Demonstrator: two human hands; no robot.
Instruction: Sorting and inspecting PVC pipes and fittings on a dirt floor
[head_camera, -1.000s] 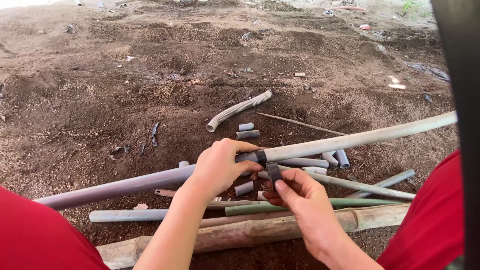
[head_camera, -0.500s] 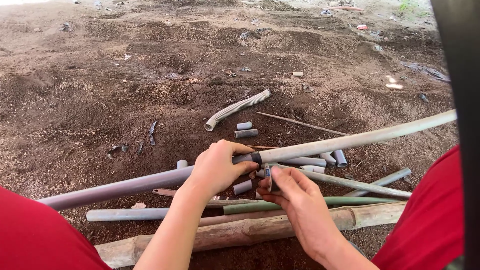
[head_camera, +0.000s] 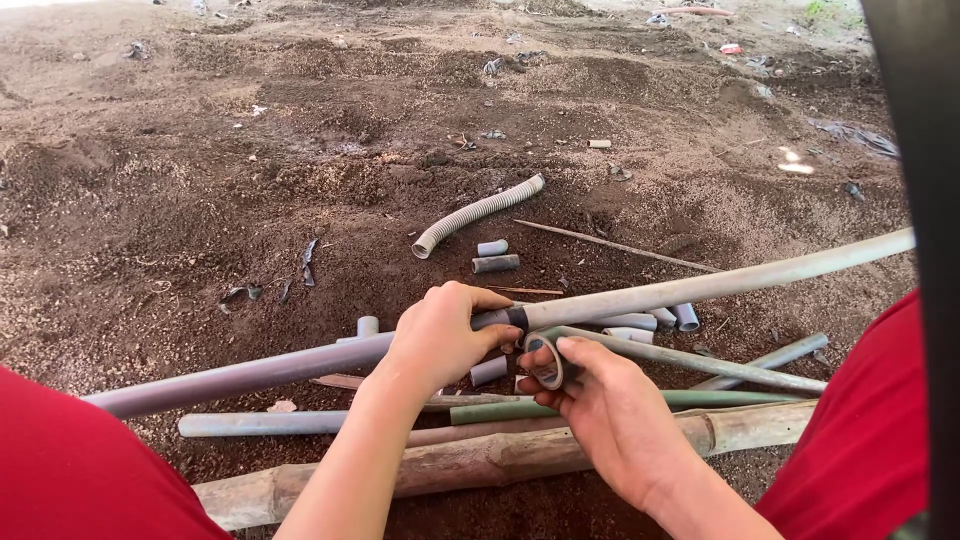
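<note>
Two pipe lengths meet at one joint, head view: a grey pipe (head_camera: 250, 372) running left and a paler pipe (head_camera: 720, 285) running right and far, butted end to end mid-scene above the dirt ground (head_camera: 300, 180). A dark band of tape (head_camera: 516, 317) already sits around the joint, so wrapping looks started; how many turns are on cannot be told, and the roll is not yet cut free, so the job reads as partly done.

Left hand (head_camera: 440, 335) is clenched around the grey pipe just left of the joint, thumb on the near side, forearm coming up from the near edge. Right hand (head_camera: 610, 415) grips a tape roll (head_camera: 545, 360) between thumb and fingers, just below and near the joint, wrist angled in from the right.

Near the person lie a green pipe (head_camera: 600, 405) and a thick wooden pole (head_camera: 480, 462). Farther off: a corrugated hose (head_camera: 475, 215) and short pipe offcuts (head_camera: 495, 262).
</note>
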